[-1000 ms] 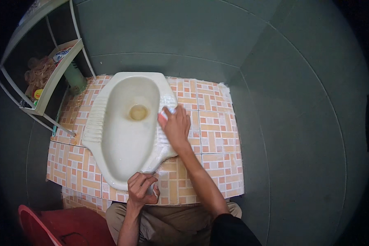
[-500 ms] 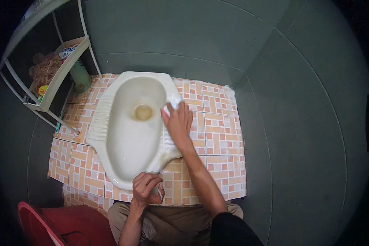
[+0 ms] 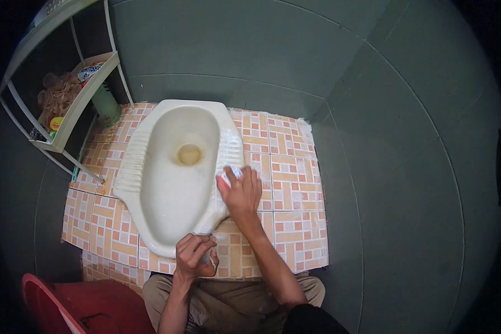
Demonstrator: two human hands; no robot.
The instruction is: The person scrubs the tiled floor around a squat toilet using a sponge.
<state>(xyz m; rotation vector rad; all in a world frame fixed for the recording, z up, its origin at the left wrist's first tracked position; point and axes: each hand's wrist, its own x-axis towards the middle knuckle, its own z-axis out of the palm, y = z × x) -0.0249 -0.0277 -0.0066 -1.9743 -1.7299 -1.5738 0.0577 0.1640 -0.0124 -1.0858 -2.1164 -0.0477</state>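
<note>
A white squat toilet (image 3: 175, 192) is set in the tiled platform in front of me, with ribbed footrests on both sides. On its right footrest my right hand (image 3: 242, 192) is closed over a small white, blue and pink scrubber (image 3: 228, 177), pressing it against the ceramic. The fingers cover most of the scrubber. Whitish suds (image 3: 209, 217) streak the rim below that hand. At the near end of the toilet my left hand (image 3: 193, 256) is curled, thumb toward fingers, around something greyish that I cannot make out. Brownish water (image 3: 189, 155) lies in the drain hole.
A white shelf rack (image 3: 89, 100) stands at the far left, holding crumpled plastic and packets, with a green container (image 3: 107, 106) beside it. A red bucket (image 3: 103, 306) is at lower left. Dark grey walls (image 3: 395, 167) enclose the back and right of the orange-and-white tiles (image 3: 298, 183).
My right hand has slid the scrubber nearer to me along the right footrest. My left hand keeps its curled shape by the near rim. The view has shifted slightly.
</note>
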